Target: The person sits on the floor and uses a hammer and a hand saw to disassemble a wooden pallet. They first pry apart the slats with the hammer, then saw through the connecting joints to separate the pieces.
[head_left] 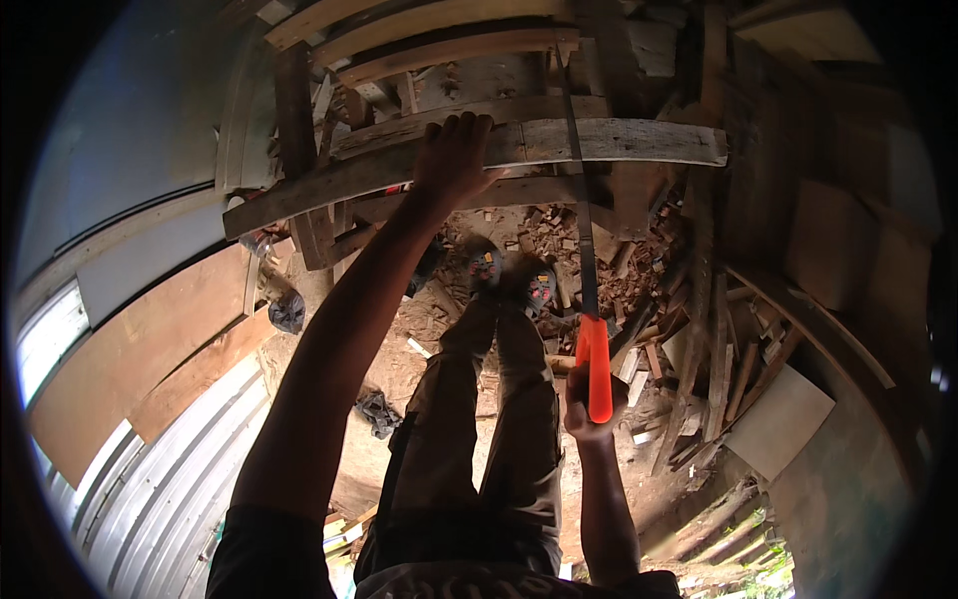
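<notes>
A long weathered wooden plank (639,142) lies crosswise over a rough timber stand, its right end jutting past the support. My left hand (454,158) grips the plank left of its middle, fingers curled over the far edge. In my right hand (579,401) is a handsaw (596,349), held by its bright orange handle. The long dark blade points away from me and crosses the plank to the right of my left hand. A thin dark line runs across the plank between hand and blade. Whether the teeth have entered the wood cannot be made out.
More timber slats (459,45) lie beyond the plank. Wood chips and small offcuts (559,225) litter the ground by my shoes. Leaning boards and scrap lumber (718,359) crowd the right side; plywood sheets (150,369) and corrugated metal (190,469) stand on the left.
</notes>
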The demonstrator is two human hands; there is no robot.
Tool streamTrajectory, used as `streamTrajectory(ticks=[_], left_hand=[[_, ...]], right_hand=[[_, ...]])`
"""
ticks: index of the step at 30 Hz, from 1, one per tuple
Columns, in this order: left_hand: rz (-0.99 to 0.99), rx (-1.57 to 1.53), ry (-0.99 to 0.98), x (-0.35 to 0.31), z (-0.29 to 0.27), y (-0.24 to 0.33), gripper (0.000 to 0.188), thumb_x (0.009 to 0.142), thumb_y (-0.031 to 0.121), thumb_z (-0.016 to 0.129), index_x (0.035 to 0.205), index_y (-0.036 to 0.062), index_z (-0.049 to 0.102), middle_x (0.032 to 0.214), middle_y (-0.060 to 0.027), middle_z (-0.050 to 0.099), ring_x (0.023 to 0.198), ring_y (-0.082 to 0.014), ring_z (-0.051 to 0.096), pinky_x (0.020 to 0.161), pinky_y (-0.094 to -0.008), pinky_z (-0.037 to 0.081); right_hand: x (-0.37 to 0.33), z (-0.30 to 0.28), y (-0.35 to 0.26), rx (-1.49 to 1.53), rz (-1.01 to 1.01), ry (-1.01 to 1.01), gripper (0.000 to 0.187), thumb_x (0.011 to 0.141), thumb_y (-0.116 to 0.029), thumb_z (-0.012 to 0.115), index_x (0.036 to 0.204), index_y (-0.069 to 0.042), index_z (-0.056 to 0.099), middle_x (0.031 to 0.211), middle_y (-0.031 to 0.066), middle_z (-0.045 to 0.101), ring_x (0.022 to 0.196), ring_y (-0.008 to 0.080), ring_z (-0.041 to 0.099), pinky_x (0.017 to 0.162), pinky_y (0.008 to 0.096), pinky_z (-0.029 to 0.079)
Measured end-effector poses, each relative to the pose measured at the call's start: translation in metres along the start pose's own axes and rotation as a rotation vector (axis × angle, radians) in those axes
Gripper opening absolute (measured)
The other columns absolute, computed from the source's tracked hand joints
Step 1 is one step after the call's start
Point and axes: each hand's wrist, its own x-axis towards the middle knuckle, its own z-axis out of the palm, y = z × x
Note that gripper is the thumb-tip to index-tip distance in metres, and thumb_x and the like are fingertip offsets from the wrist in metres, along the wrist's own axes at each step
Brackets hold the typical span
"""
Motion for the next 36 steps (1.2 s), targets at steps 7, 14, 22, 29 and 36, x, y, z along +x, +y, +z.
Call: streamTrajectory(ticks=[7, 14, 22, 29, 36], left_hand=[[-0.050, -0.301, -0.373, 0.048, -0.023, -0.030, 0.067, 0.062, 0.034, 0.083, 0.115, 0.0001, 0.061, 0.102, -0.0178, 0.068, 0.095, -0.0341, 0.066, 0.084, -0.0452, 0.052], [-0.096, -0.443, -0.618, 0.077, -0.031, -0.049, 0.049, 0.064, 0.039, 0.079, 0.096, 0.0027, 0.071, 0.089, -0.0140, 0.070, 0.084, -0.0303, 0.068, 0.081, -0.0434, 0.052], [-0.069, -0.408, -0.687, 0.086, -0.027, -0.056, 0.044, 0.063, 0.048, 0.078, 0.073, 0.0058, 0.069, 0.076, -0.0096, 0.069, 0.082, -0.0253, 0.066, 0.080, -0.0438, 0.049], [-0.021, -0.466, -0.488, 0.081, -0.006, -0.066, 0.068, 0.068, 0.071, 0.069, 0.085, 0.0051, 0.071, 0.094, -0.0166, 0.069, 0.091, -0.0312, 0.065, 0.086, -0.0468, 0.047], [-0.096, -0.554, -0.433, 0.085, -0.022, -0.052, 0.083, 0.083, 0.080, 0.043, 0.103, 0.0042, 0.072, 0.069, -0.0144, 0.058, 0.074, -0.0255, 0.062, 0.075, -0.0468, 0.045]], right_hand=[[-0.011, -0.009, -0.013, 0.279, 0.095, 0.015, 0.032, 0.086, -0.015, 0.066, 0.105, 0.001, 0.048, 0.067, 0.0057, 0.058, 0.053, 0.0160, 0.058, 0.050, 0.0275, 0.045], [-0.007, 0.004, -0.017, 0.286, 0.130, 0.034, 0.047, 0.094, -0.038, 0.063, 0.113, 0.000, 0.044, 0.082, 0.0054, 0.056, 0.064, 0.0110, 0.053, 0.059, 0.0264, 0.044], [0.016, 0.003, -0.035, 0.322, 0.141, 0.159, 0.046, 0.096, -0.042, 0.059, 0.106, 0.001, 0.049, 0.079, 0.0021, 0.048, 0.052, 0.0072, 0.041, 0.046, 0.0239, 0.032], [0.023, 0.010, -0.052, 0.300, 0.264, 0.200, 0.040, 0.095, -0.040, 0.061, 0.085, -0.001, 0.057, 0.067, 0.0008, 0.051, 0.056, 0.0085, 0.048, 0.052, 0.0235, 0.037], [0.017, 0.012, -0.038, 0.221, 0.297, 0.171, 0.047, 0.094, -0.046, 0.059, 0.077, -0.003, 0.055, 0.062, 0.0016, 0.049, 0.053, 0.0111, 0.049, 0.050, 0.0257, 0.037]])
